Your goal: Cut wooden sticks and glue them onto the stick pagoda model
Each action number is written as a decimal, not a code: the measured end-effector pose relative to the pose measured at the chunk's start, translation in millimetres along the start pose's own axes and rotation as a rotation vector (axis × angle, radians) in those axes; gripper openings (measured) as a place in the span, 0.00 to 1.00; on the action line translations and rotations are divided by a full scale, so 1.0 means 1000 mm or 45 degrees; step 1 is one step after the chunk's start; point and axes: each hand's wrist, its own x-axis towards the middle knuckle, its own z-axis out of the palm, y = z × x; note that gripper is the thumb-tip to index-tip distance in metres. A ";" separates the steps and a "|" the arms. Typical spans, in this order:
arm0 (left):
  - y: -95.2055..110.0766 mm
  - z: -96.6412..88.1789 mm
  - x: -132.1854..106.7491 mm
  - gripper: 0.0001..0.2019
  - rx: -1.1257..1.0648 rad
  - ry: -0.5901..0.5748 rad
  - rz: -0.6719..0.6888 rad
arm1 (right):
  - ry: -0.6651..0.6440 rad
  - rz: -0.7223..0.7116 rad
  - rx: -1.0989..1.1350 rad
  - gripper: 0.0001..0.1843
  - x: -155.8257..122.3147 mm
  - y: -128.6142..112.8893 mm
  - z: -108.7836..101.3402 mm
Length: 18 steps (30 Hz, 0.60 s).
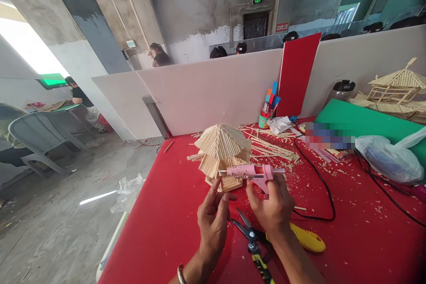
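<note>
My right hand (274, 204) grips a pink hot glue gun (246, 171), its nozzle pointing left and a glue stick protruding at the back. Just below the nozzle is my left hand (214, 215), index finger raised to the tip and the other fingers curled near the thumb. Whatever the left fingers may pinch is too small to make out. Behind the gun stands a small tiered pavilion model (221, 146) of pale wooden sticks, its lower front partly covered. Snips (251, 235) with yellow-and-black handles lie between my forearms, blades apart.
Loose sticks (273, 147) and chips litter the red table (159, 222). A cup of markers (263, 120), a green board (372, 126), a plastic bag (389, 157) and another stick model (399, 93) stand beyond. A yellow handle (308, 237) and black cable (328, 186) lie right.
</note>
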 end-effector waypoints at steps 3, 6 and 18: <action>0.000 0.000 0.000 0.29 -0.009 -0.003 -0.002 | -0.003 -0.001 0.004 0.14 0.000 0.000 0.000; -0.001 -0.001 0.000 0.29 -0.023 -0.006 -0.003 | 0.006 -0.014 0.006 0.14 0.000 0.000 0.001; -0.002 -0.001 0.000 0.29 -0.033 -0.013 0.010 | 0.011 -0.024 -0.021 0.12 0.000 0.000 0.001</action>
